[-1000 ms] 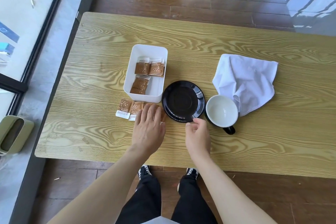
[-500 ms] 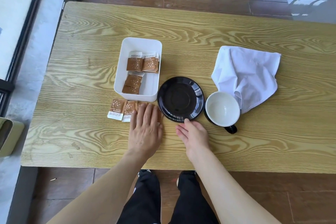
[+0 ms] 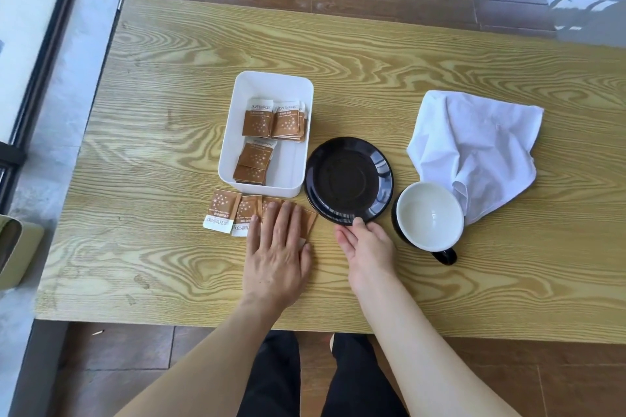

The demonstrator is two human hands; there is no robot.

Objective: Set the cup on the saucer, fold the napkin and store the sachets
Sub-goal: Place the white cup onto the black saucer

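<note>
A black saucer lies at the table's middle. Right of it stands a cup, black outside and white inside, its handle toward me. A crumpled white napkin lies behind the cup and touches its rim. Several brown sachets lie loose in a row in front of a white box that holds more sachets. My left hand rests flat, fingers spread, on the right-hand loose sachets. My right hand is open, its fingertips at the saucer's near rim.
The wooden table has its near edge just behind my wrists. A pale green bin stands on the floor at the left, beside a window frame. My legs and shoes show under the table edge.
My right hand has loosened from the saucer's near rim and opened its fingers. My left hand stays flat on the sachets. The view has shifted slightly.
</note>
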